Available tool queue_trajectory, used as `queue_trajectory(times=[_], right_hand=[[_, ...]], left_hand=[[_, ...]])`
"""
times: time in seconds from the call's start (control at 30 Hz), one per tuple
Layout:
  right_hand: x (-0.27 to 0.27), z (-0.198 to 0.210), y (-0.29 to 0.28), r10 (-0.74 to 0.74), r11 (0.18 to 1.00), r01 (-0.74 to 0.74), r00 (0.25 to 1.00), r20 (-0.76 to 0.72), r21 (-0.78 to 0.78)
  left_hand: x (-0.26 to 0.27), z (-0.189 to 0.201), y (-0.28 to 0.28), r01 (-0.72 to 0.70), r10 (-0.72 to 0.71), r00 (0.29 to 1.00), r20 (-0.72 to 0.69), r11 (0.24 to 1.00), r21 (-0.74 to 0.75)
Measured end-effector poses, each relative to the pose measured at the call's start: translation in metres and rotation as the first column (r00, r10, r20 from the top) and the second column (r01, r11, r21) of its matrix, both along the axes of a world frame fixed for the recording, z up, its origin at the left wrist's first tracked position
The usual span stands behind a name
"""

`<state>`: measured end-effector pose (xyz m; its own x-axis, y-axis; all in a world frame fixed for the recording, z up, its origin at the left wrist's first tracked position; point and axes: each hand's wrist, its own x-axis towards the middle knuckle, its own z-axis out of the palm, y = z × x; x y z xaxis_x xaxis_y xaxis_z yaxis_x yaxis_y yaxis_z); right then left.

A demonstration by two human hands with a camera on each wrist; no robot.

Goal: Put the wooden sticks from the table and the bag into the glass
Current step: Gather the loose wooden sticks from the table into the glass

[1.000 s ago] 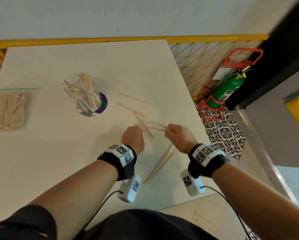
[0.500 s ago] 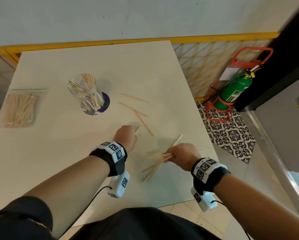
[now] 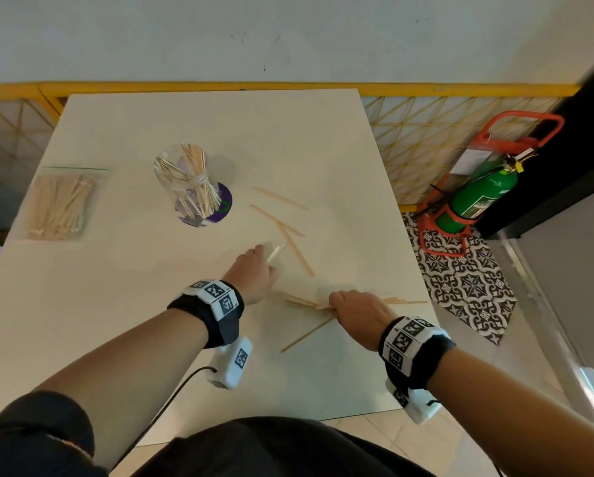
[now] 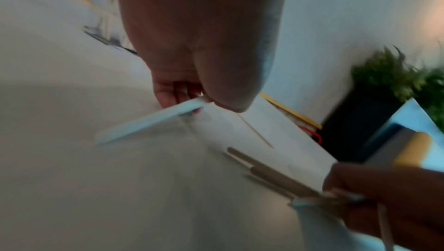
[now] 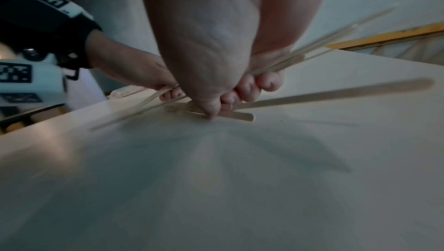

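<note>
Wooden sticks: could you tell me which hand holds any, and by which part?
Left hand pinches one stick by its end; right hand grips a bundle mid-length.

Both hands (image 3: 357,309) — sticks (image 3: 309,304) in grip

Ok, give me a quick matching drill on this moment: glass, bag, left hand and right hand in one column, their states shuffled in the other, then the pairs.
Things:
1. glass
2. bag
3. left hand
4. right hand

States:
A. grips a bundle of sticks low over the table
B. lies flat near the table's left edge, full of sticks
C. pinches a single stick
D. stands upright on a purple disc, sticks fanned inside

Pairs: 1-D, 2-B, 3-C, 4-A
</note>
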<state>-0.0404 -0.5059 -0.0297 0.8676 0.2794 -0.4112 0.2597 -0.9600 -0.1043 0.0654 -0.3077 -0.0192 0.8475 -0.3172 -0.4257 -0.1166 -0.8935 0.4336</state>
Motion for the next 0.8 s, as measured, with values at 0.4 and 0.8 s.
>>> queue_trajectory(times=[0.4, 0.8], right_hand=[[0.076, 0.016, -0.027, -0.499, 0.749, 0.505, 0.856, -0.136, 0.429], [0.178, 0.026, 0.02, -0.627, 0.716, 0.628, 0.77, -0.115, 0.304]], left_hand=[[0.034, 0.002, -0.017, -0.201, 0.201, 0.979, -0.044, 0.98, 0.012], [0.045, -0.004, -0.018, -0.27, 0.271, 0.962, -0.021, 0.962, 0.042]])
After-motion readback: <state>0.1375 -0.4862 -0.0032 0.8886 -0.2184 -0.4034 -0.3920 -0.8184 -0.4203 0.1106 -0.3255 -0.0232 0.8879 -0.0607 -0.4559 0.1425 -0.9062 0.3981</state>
